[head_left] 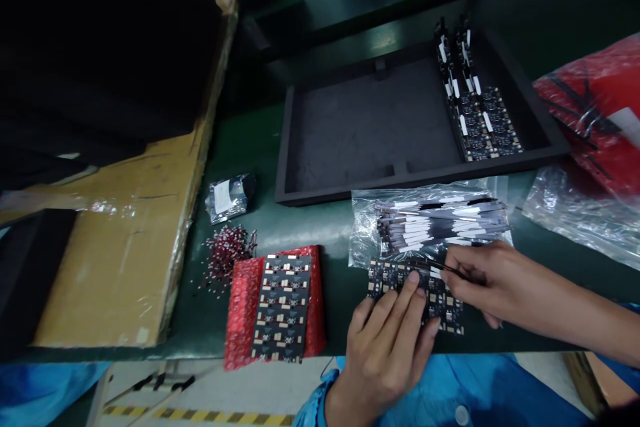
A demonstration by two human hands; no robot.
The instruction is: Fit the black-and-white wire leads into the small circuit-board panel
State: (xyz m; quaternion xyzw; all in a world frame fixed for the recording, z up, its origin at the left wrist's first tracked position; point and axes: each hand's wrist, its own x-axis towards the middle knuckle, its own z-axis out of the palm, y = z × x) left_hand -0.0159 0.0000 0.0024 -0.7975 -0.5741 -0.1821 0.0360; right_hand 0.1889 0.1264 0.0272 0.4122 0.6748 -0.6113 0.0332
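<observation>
A black circuit board panel (453, 314) with gold pads lies near the table's front edge. My left hand (387, 340) rests on it, fingers stretched out and holding nothing. Over its right part, my right hand (493, 284) is closed in a pinch on a thin dark strip (457, 272). A small white piece shows beside the pinching fingertips; fine detail there is too small to tell. Just behind the panel, a clear plastic bag (363, 234) carries a bundle of dark strips with white ends (425, 224).
Behind stands a black foam tray (370, 127) with assembled boards (487, 120) at its right. Leftward are a second board panel (283, 307) on red bubble wrap (237, 317), a pile of small red-and-black parts (230, 250), a silvery packet (227, 197) and a cardboard box (120, 247). Red packaging (600, 100) lies right.
</observation>
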